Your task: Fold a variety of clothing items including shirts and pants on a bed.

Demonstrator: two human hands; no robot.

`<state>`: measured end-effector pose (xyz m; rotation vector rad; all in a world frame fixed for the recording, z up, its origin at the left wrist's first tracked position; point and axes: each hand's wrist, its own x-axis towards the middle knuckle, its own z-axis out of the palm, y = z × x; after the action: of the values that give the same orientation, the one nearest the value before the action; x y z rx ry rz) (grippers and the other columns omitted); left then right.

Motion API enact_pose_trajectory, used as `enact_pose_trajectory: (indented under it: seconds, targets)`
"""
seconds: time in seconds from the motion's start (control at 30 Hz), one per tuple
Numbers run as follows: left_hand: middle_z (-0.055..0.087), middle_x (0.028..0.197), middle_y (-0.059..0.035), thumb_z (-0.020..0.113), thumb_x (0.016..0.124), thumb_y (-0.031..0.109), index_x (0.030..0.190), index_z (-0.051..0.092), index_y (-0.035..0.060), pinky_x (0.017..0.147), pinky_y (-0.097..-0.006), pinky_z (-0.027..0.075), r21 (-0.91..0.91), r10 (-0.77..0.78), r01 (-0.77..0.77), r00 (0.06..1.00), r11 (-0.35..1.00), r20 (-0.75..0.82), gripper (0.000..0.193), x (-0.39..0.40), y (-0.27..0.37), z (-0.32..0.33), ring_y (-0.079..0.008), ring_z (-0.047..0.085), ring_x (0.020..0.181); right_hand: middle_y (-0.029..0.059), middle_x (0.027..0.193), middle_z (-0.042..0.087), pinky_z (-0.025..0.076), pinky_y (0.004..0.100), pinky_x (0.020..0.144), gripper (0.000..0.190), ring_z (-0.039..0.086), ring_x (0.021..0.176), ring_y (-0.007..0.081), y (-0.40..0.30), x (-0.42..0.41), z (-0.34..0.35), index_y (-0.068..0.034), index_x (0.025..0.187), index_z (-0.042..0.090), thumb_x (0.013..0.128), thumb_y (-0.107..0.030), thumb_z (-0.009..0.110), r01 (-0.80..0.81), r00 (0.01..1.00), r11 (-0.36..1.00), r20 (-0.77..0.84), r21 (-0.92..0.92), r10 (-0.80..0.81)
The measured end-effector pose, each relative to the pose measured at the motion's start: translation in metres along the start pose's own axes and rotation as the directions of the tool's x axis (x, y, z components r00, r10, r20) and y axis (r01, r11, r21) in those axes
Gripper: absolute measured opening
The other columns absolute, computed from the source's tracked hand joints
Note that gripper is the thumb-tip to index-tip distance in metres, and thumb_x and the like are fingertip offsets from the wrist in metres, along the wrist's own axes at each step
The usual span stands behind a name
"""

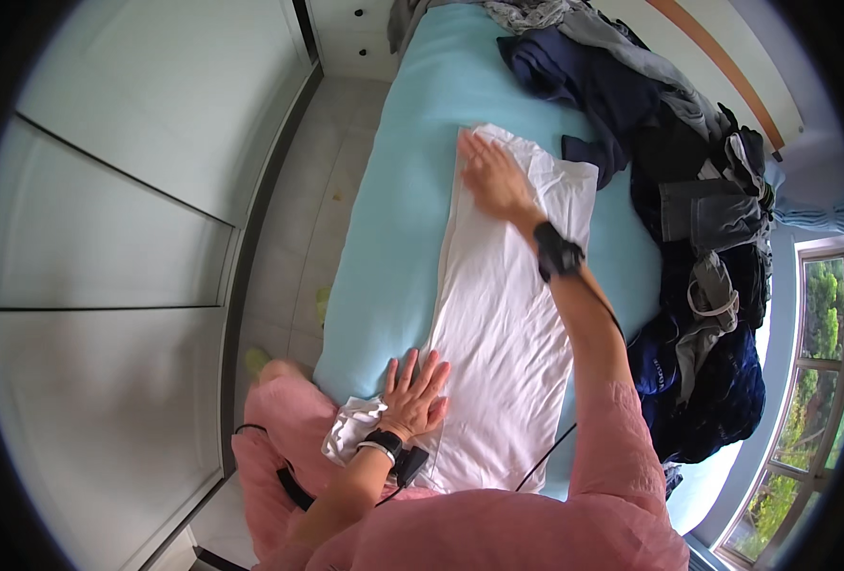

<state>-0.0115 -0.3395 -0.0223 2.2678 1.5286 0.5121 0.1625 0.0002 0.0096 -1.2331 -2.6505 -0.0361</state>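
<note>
A white folded cloth (500, 321), creased and long, lies flat on the light blue bed sheet (386, 250). My left hand (413, 400) rests palm down with fingers spread across the near left edge of the cloth. Beside that wrist, a crumpled piece of white fabric (354, 427) sits against my leg. Farther up, my right hand (493, 175) lies flat on the far left corner of the white cloth, its fingertips blurred. Neither hand grips anything. Both wrists wear black straps with devices, and a thin black cable crosses the near end of the cloth.
A heap of dark clothes (672, 150) runs along the bed's right side, with a navy garment (557, 68) at the far end and gray trousers (711, 214). White sliding wardrobe doors (115, 214) stand left of the tiled floor (293, 214). A window (807, 400) is at right.
</note>
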Motion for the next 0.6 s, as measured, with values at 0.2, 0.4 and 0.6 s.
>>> enact_pose_trajectory:
  seconds: [0.2,0.4,0.6]
  targets:
    - [0.028,0.143,-0.0047,0.048,0.076,0.036,0.134,0.038,0.0203,0.105,-0.0533,0.011,0.008,0.002,-0.002,1.000,1.000,0.008,0.060,-0.002,-0.002,0.006,-0.0318,0.022,0.131,0.0076,0.144,0.023,0.018,0.0340,0.109,0.049,0.024,0.132,0.0198,-0.072,-0.080,-0.020,-0.012,0.136,0.030,0.090,-0.028,0.038,0.336,0.889,0.864,0.177,0.375,-0.422]
    - [0.031,0.141,-0.0067,0.046,0.077,0.035,0.131,0.042,0.0187,0.105,-0.0530,0.012,0.005,0.007,-0.007,0.999,1.000,-0.031,0.057,-0.001,-0.002,0.007,-0.0328,0.025,0.130,0.0195,0.134,0.036,0.025,0.0383,0.105,0.053,0.034,0.125,0.0298,0.023,-0.013,-0.003,0.003,0.130,0.034,0.086,-0.023,0.048,-0.174,0.952,0.983,-0.246,0.057,0.183]
    - [0.031,0.141,-0.0071,0.046,0.076,0.036,0.130,0.044,0.0175,0.105,-0.0539,0.011,0.007,0.031,-0.030,0.999,1.000,-0.031,0.056,-0.001,0.000,0.012,-0.0339,0.024,0.130,0.0159,0.138,0.032,0.017,0.0394,0.108,0.054,0.027,0.130,0.0259,-0.011,-0.024,0.011,-0.002,0.132,0.034,0.088,-0.032,0.041,-0.177,0.971,0.980,-0.148,0.090,0.189]
